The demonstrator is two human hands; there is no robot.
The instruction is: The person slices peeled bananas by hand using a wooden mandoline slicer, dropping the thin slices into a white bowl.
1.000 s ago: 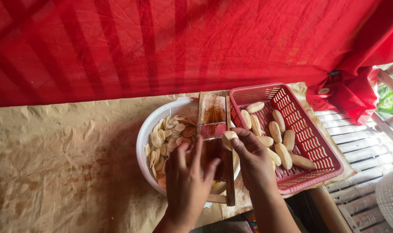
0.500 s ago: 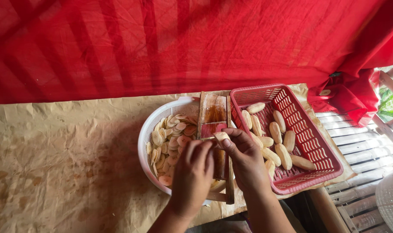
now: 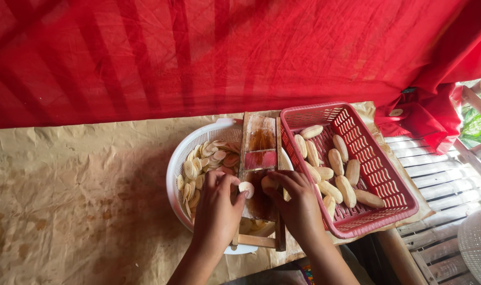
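The left hand (image 3: 219,208), which lay spread flat with open fingers over the wooden slicer (image 3: 260,179) a second ago, has drawn its fingers together and now pinches a small pale banana piece (image 3: 246,189) at the slicer's left rail; the right hand (image 3: 293,200), which earlier held a pale piece higher on the board near the blade, has slid down toward the person, its fingers curled onto the board just beside the left hand.

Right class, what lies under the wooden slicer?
Under the slicer sits a white bowl holding pale slices. The slicer and both hands, left and right, cover the bowl's middle.
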